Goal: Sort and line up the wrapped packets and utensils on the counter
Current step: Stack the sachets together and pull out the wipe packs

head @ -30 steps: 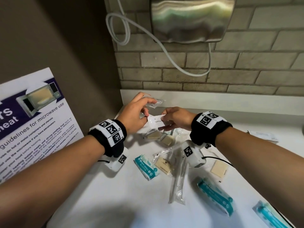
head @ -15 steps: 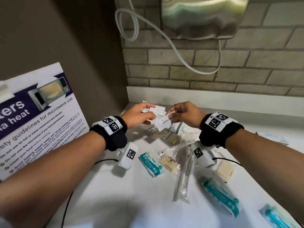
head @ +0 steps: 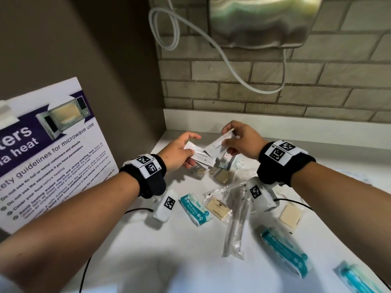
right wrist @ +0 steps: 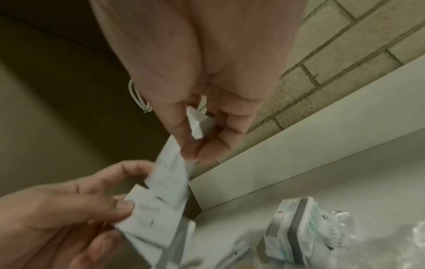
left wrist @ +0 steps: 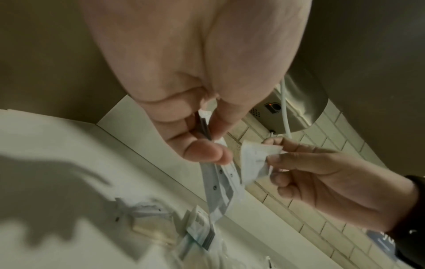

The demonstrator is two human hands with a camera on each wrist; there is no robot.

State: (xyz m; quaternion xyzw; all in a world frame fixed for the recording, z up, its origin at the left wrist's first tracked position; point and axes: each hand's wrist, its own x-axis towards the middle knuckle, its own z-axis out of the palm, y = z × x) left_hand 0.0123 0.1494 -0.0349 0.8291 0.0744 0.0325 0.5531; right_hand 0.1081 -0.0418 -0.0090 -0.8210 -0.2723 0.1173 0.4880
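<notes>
Two hands pinched sachets: left hand (head: 176, 152) kept its stack (head: 198, 154), right hand (head: 239, 141) had lifted one sachet (head: 220, 142) away, so sorting continued.

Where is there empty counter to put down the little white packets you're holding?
Bare counter lies near you, bordered by the mini wipes pack, the long clear utensil sleeve and the black cable. Another bare strip runs along the backsplash, right of your right hand. Under both hands, around the tan packets, it is crowded.
</notes>
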